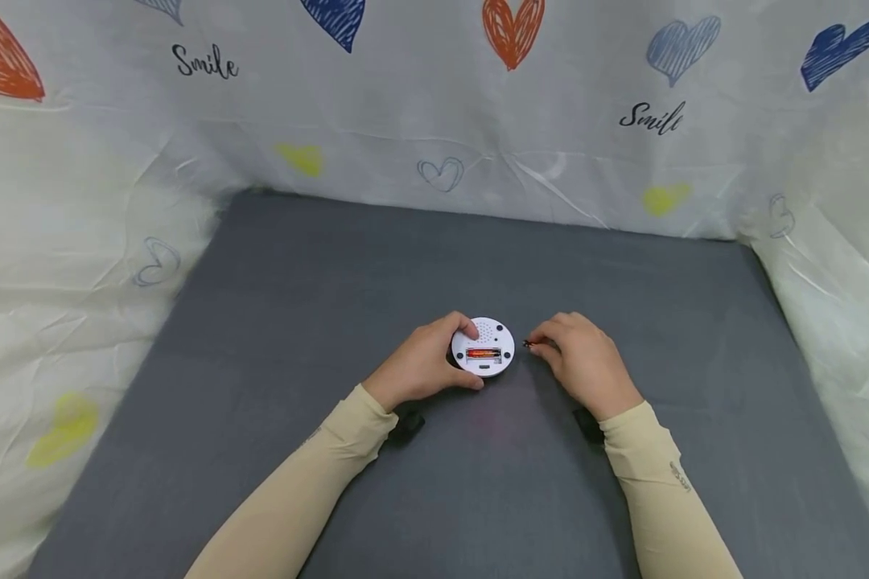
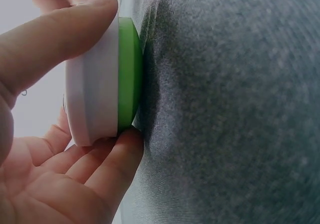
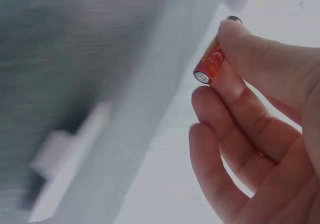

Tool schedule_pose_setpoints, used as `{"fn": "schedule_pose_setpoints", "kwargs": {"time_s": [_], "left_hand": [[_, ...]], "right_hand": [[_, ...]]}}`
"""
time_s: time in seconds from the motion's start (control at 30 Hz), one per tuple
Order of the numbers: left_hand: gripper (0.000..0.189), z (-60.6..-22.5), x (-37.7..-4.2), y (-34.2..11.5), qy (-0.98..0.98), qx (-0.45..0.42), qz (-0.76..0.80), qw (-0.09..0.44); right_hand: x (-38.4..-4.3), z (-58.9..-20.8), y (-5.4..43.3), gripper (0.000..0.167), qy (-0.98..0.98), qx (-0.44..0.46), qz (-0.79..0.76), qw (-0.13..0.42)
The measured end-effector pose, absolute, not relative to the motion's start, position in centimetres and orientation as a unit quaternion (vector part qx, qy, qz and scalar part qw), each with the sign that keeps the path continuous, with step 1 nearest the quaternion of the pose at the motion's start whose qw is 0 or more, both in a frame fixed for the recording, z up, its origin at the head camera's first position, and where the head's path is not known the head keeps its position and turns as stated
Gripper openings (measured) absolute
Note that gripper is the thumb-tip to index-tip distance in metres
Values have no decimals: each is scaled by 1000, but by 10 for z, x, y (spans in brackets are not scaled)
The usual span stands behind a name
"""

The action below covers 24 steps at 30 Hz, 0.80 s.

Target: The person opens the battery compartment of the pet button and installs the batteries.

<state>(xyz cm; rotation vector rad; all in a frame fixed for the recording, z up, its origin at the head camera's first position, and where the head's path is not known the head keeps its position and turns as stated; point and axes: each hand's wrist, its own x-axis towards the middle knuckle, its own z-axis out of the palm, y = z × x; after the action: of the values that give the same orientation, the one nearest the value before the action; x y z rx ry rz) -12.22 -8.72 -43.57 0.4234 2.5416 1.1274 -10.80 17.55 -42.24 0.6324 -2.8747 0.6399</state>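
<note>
The head view shows both arms reaching forward over the grey table. The left hand spreads wide and holds the round white gadget by its edges, with one battery in its slot. Just to the right, the right hand pinches the loose battery tight. Only the right wrist view shows its red wrapper clearly; only the left wrist view shows the gadget's green side, facing the table.
</note>
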Motion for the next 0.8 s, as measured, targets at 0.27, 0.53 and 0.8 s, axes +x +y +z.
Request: {"fn": "schedule_pose_setpoints", "kwargs": {"time_s": [0.27,0.53,0.8], "left_hand": [[64,-434,-122,-88,888,153,398,172],[62,-434,-122,-88,880,168,412,167],[63,-436,-122,-90,883,167,406,169]], "right_hand": [[-103,-411,136,10,-926,282,238,85],[-100,-420,117,7,-918,305,239,89],[-101,-422,116,9,-916,304,250,78]]}}
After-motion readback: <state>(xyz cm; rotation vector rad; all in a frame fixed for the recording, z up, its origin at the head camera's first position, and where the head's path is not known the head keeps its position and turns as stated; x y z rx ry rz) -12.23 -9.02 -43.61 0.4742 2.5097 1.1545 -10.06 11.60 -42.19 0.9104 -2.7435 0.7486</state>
